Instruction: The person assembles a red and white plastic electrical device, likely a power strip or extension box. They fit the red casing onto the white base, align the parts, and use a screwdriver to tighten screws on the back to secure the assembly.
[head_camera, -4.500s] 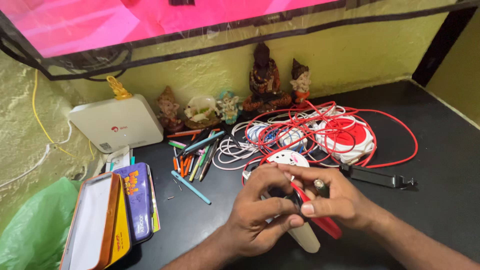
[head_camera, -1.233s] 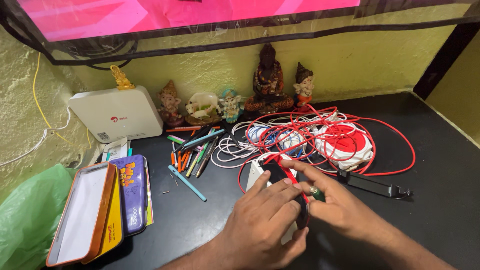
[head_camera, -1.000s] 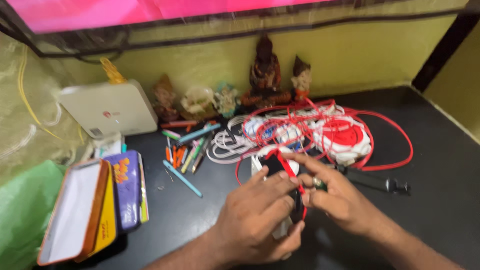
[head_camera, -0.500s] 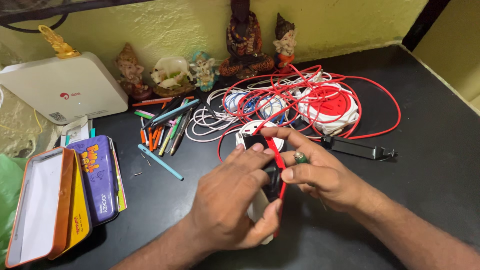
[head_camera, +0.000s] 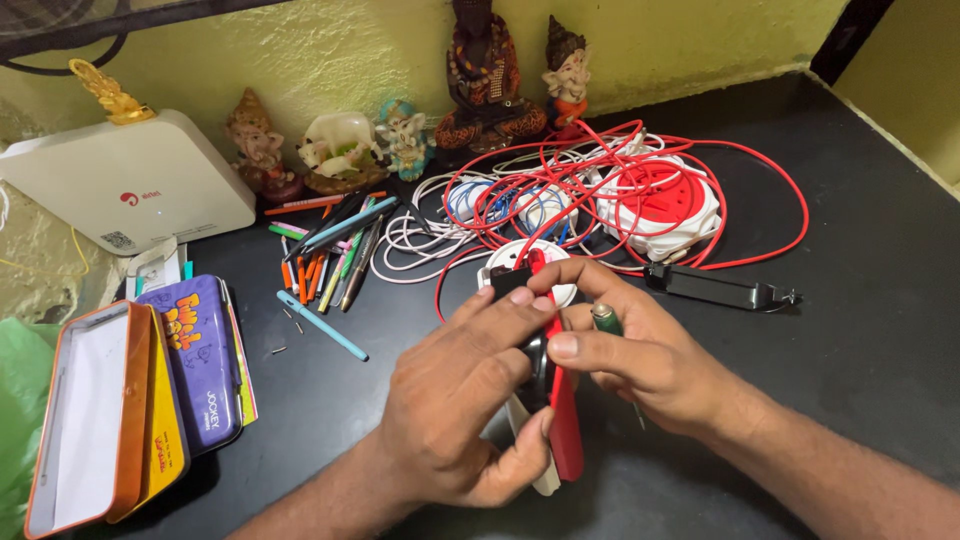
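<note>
My left hand (head_camera: 455, 400) is clenched around a small black part (head_camera: 537, 368) with a red-and-white handled tool (head_camera: 563, 430) running through the grip, fingers pressing on the top of it. My right hand (head_camera: 640, 365) pinches the same piece from the other side, and a green-tipped screwdriver (head_camera: 606, 320) is tucked between its fingers. Compared with a few seconds ago my hands have slid up over the piece, so it is now nearly covered and held just above the dark table (head_camera: 880, 300); my head has tipped down too, and the pink screen is out of view. To my left the open tin pencil case (head_camera: 110, 410) lies where it was, with loose pens (head_camera: 330, 255) beyond it. Just past my fingers sits a black clip (head_camera: 715, 288), then the tangle of red and white cables (head_camera: 590, 195) around a round reel. Farthest back are the white router box (head_camera: 130, 185) and the figurines (head_camera: 480, 70) against the wall.
</note>
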